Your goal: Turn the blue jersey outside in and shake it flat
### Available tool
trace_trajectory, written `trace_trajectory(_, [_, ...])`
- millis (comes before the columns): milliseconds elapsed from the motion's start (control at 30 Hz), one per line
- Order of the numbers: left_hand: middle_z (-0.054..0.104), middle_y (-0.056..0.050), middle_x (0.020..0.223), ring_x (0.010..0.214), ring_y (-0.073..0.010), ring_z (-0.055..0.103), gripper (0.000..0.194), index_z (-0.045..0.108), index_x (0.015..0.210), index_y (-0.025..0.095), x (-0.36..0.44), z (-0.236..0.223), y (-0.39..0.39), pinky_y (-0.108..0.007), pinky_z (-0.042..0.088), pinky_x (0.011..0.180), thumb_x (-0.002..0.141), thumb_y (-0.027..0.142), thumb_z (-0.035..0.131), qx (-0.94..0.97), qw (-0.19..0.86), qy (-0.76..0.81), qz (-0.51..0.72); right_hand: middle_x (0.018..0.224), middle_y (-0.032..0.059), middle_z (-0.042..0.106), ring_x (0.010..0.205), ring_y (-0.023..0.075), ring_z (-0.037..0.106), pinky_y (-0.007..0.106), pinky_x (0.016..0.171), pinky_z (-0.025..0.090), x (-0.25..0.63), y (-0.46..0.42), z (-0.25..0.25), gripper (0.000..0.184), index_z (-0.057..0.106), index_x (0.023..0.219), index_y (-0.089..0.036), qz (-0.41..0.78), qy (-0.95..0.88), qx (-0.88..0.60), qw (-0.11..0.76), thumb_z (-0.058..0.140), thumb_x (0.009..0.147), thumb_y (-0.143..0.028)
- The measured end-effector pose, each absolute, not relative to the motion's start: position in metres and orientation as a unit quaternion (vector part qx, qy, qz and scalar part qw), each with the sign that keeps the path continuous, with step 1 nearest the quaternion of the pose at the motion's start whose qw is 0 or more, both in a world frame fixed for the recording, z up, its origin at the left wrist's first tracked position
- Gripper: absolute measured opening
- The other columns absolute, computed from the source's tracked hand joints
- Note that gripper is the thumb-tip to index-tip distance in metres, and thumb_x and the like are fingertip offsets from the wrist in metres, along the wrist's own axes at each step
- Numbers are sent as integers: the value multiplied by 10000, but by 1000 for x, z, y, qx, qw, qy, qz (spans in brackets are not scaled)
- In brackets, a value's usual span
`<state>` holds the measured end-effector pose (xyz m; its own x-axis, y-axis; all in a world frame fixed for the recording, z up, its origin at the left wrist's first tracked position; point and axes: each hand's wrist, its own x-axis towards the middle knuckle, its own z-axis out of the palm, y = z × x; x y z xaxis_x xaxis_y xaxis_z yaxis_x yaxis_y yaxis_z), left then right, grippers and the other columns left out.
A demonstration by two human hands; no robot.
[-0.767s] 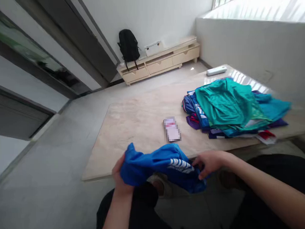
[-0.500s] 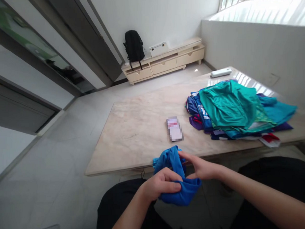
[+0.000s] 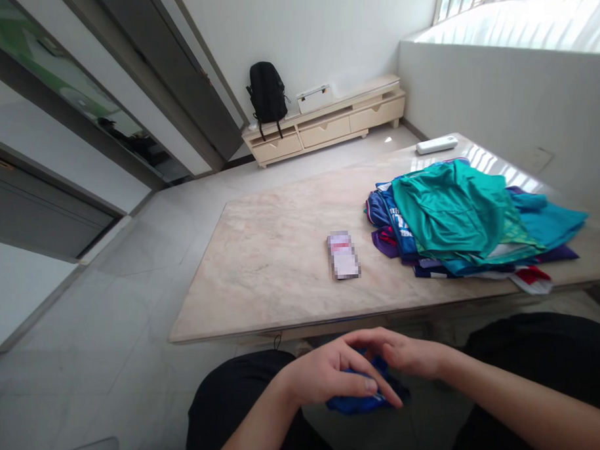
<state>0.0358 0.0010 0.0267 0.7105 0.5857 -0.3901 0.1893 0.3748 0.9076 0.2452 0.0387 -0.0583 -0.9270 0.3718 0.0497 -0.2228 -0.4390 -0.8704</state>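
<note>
A blue garment (image 3: 355,404) lies crumpled below my hands, in the gap between my dark-clad knees, partly hidden by them. Over it, my left hand (image 3: 329,375) has its thumb and forefinger stretched out and grips nothing visible. My right hand (image 3: 400,354) meets it from the other side, its fingers reaching across and partly hidden behind the left hand. Both hands are just in front of the table's near edge. On the right of the marble-patterned table (image 3: 262,266) rests a heap of clothes, a green shirt (image 3: 457,209) on top.
A pixelated phone-like object (image 3: 344,255) lies mid-table. At the far right corner is a long white object (image 3: 436,145). Beyond stand a low wooden cabinet (image 3: 323,131), a black backpack (image 3: 267,91) and a white box (image 3: 314,98). My knees flank the hands.
The blue garment, held between both hands at the table edge before, has left them and dropped lower. My left hand's fingers have straightened, and the hands have come together.
</note>
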Motion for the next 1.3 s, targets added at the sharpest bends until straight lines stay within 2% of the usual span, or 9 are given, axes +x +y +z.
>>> trace_trajectory(67, [785,-93,1070,986,-238,711,391,822,1132,151,33,23,5,-300,539,931,921,453,693,538,735,385,147,1394,135,640,1284,329,595,442,1090,462,246,42,-60,930,588,1447,-206,833,-524,-82,158,776,710,-742])
trace_trajectory(133, [792,-83,1067,948,-223,717,397,796,1193,162,28,17,10,-287,547,878,943,440,663,542,693,444,172,1229,83,717,1107,275,670,355,968,529,248,46,-63,791,684,1305,-193,777,-605,-130,117,871,664,-617])
trace_trajectory(233, [804,-88,1042,901,-231,735,425,769,1242,161,20,8,18,-291,564,801,972,449,610,562,589,544,202,829,7,734,705,155,637,226,645,495,248,51,-73,326,761,921,-164,629,-733,-248,74,764,821,-474])
trace_trajectory(300, [802,-84,1100,992,-256,744,404,773,1233,183,15,4,21,-321,567,872,995,438,568,607,489,588,215,696,7,693,604,135,566,227,580,418,246,54,-82,303,734,778,-159,552,-770,-307,92,667,893,-432])
trace_trajectory(433, [796,-34,1157,1070,-272,745,291,799,1144,289,9,-2,24,-354,543,952,1010,370,553,700,249,645,179,704,44,711,627,171,579,274,629,381,243,65,-94,317,753,813,-180,464,-780,-386,164,602,941,-428])
trace_trajectory(567, [811,-33,1010,942,-239,748,219,797,1003,271,4,-5,25,-320,540,854,1005,325,585,724,164,638,204,870,72,738,786,207,640,295,728,422,247,76,-93,358,754,884,-197,421,-779,-404,231,523,1000,-445])
trace_trajectory(867, [768,-67,966,926,-204,701,231,793,975,213,14,-1,19,-285,524,865,1017,311,588,707,274,551,348,897,53,716,815,187,635,279,745,469,246,71,-89,397,696,934,-174,446,-779,-355,262,411,1051,-424])
trace_trajectory(1067, [800,-65,917,867,-209,726,221,828,951,187,24,-2,17,-282,544,849,964,332,662,655,374,554,354,648,5,644,568,135,512,250,566,368,244,73,-104,267,708,777,-168,447,-806,-354,161,637,901,-394])
trace_trajectory(1300, [804,-101,933,911,-228,721,340,846,952,147,28,-1,12,-299,552,858,876,467,763,536,563,528,342,849,83,740,780,207,642,287,723,454,240,67,-120,84,739,813,-162,448,-815,-353,105,686,772,-214])
